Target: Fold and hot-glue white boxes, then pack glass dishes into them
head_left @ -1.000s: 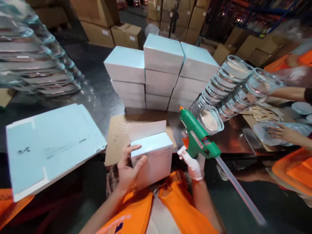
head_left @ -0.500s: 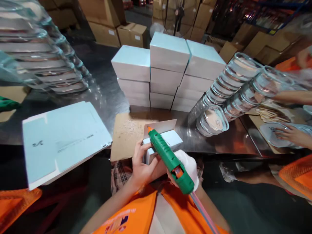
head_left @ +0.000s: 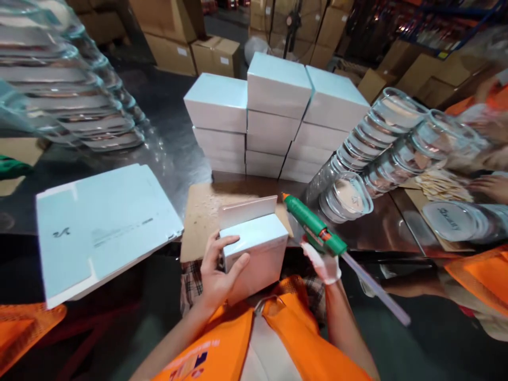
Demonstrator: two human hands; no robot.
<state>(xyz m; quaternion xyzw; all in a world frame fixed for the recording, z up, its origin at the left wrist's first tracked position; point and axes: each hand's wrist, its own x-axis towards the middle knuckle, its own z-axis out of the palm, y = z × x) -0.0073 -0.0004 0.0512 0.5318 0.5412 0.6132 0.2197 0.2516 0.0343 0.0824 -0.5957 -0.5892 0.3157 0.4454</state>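
Note:
My left hand point(head_left: 220, 267) is closed around the left side of a small white box point(head_left: 257, 264), fingers on top and thumb on its near face. A flap stands raised along the box's far edge. In my right hand point(head_left: 322, 263), which wears a white glove, is a green glue gun point(head_left: 313, 223) with an orange nozzle. Its nozzle points up and left, apart from the box, and a long clear glue stick trails from its rear. Under the box's far side lies a piece of cardboard point(head_left: 202, 219) spotted with glue.
White boxes point(head_left: 278, 114) stand stacked behind the cardboard. Flat white cartons point(head_left: 107, 227) overhang the table edge at left. Clear round containers are stacked at far left point(head_left: 79, 100) and right point(head_left: 377, 132). A co-worker's hand point(head_left: 490, 186) is at far right.
My right hand has swung the glue gun rightward, off the box's flap. My left hand has tilted and drawn the box toward me, showing its near face. The co-worker's hand has left the clear lid.

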